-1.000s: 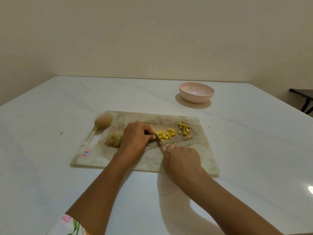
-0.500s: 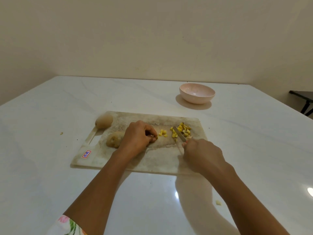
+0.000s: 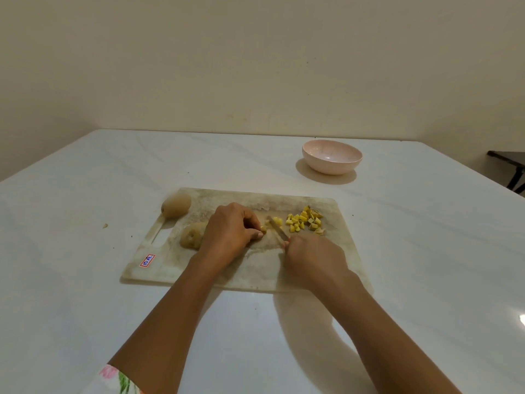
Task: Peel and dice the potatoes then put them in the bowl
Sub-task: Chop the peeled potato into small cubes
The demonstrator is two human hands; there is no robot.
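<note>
On the worn cutting board (image 3: pixel 255 275) my left hand (image 3: pixel 230 232) curls over a small yellow potato piece (image 3: pixel 263 229) and pinches it. My right hand (image 3: pixel 314 258) grips a knife (image 3: pixel 277 227) whose blade lies just right of that piece. A pile of yellow potato dice (image 3: pixel 304 221) sits at the board's right. Two whole unpeeled potatoes rest on the left of the board, one (image 3: pixel 176 205) at the far corner, one (image 3: pixel 192 236) partly behind my left hand. The pink bowl (image 3: pixel 331 156) stands beyond the board, with nothing inside it.
The board lies on a white marble table (image 3: pixel 85 280). A small crumb (image 3: pixel 105 225) lies left of the board. A dark piece of furniture (image 3: pixel 511 166) shows at the right edge, past the table.
My right hand swept the knife right, pushing dice onto the pile, then came back left beside my left hand. My left hand stayed in place.
</note>
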